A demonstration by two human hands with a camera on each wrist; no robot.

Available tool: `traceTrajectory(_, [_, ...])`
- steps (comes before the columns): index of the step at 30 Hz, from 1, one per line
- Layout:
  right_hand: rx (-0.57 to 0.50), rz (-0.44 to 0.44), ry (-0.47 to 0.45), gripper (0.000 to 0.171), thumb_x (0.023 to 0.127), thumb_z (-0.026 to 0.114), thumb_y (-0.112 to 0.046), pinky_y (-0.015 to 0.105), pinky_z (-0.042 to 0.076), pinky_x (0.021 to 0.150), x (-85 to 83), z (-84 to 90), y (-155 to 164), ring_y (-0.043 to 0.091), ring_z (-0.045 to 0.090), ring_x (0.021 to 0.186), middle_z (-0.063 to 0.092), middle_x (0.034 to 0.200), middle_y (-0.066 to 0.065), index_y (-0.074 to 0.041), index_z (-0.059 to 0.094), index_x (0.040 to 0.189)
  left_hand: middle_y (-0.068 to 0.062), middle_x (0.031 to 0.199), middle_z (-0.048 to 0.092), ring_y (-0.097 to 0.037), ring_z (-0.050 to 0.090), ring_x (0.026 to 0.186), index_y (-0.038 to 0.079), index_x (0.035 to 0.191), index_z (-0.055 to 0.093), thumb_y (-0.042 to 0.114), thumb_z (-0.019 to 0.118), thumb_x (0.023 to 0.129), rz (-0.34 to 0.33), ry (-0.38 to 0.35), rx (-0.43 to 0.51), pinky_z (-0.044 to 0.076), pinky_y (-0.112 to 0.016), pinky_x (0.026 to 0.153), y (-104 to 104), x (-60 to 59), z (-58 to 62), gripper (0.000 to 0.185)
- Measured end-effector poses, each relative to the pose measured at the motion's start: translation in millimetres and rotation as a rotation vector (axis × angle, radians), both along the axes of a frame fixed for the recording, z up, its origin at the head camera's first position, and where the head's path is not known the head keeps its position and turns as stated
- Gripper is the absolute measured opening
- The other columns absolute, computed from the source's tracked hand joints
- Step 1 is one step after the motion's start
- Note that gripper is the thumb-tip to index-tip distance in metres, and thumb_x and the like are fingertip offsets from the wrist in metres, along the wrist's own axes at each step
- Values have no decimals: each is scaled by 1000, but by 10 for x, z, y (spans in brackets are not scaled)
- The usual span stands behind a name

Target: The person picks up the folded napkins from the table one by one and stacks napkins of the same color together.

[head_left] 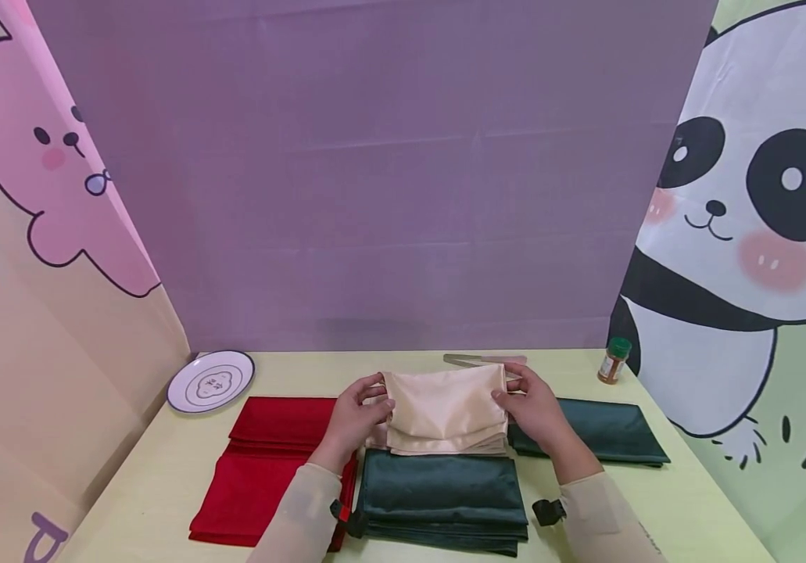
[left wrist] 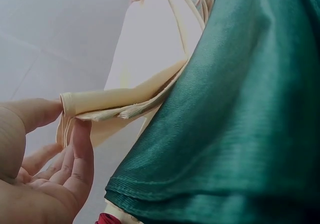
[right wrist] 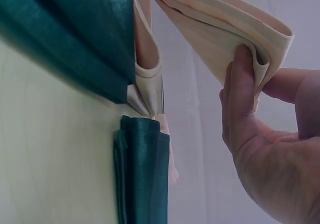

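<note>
Pale beige long sleeves [head_left: 304, 508], black wrist straps [head_left: 549, 512], perhaps camera mounts

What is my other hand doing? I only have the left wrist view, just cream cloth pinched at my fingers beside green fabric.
Observer: Your right hand pinches the opposite end of the same folded cream cloth, thumb on one face and fingers on the other, as the right wrist view shows.
Operator: Is the cloth lying down or lifted?
Observer: Lifted. The head view shows it held up between your left hand and the right one, above more cream fabric on the table.
Operator: What else is on the table?
Observer: A red cloth stack to the left, a second green stack to the right, and a white plate at the back left.
</note>
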State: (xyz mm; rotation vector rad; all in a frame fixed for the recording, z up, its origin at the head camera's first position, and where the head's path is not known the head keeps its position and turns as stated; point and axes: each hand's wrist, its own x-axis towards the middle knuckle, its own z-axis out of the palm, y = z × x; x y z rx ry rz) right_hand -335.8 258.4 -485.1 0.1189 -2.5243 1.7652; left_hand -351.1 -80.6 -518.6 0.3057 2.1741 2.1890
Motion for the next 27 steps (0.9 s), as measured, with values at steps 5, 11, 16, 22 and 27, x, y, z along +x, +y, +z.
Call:
traceTrajectory(5, [-17, 24, 1, 68, 104, 66, -15, 35, 61, 76, 6, 0, -18, 27, 69, 97, 58, 128, 26, -3, 31, 161, -19, 142, 60, -30, 69, 114, 11, 154, 51, 21, 75, 99, -24, 5, -20, 61, -41, 89, 1, 8, -2, 61])
traceTrajectory(11, [-20, 66, -3, 73, 104, 67, -15, 39, 62, 81, 6, -18, -20, 31, 68, 105, 56, 132, 29, -3, 25, 163, -18, 149, 55, -34, 65, 123, 11, 156, 48, 22, 74, 100, -48, -4, -73, 62, -40, 86, 11, 13, -18, 62])
traceTrajectory(16, [-32, 106, -31, 81, 103, 68, -10, 39, 59, 86, 27, -7, -27, 32, 65, 112, 49, 141, 31, -2, 16, 164, -20, 151, 54, -39, 61, 128, 10, 156, 47, 18, 71, 102, -42, 14, -129, 61, -44, 91, 22, 49, -6, 60])
traceTrajectory(22, [-55, 162, -29, 73, 99, 72, -4, 38, 58, 88, 44, 10, -24, 35, 63, 116, 48, 144, 33, 2, 26, 156, -18, 137, 63, -33, 65, 118, 7, 143, 62, 17, 71, 102, 4, 30, -229, 60, -42, 93, 5, 114, 25, 44])
traceTrajectory(27, [-2, 201, -9, 62, 95, 76, -3, 33, 59, 84, 56, 19, 11, 36, 61, 114, 51, 141, 30, 7, 43, 147, -19, 133, 64, -30, 69, 107, 2, 139, 64, 14, 69, 102, -4, 48, -240, 62, -40, 87, -11, 110, 19, 39])
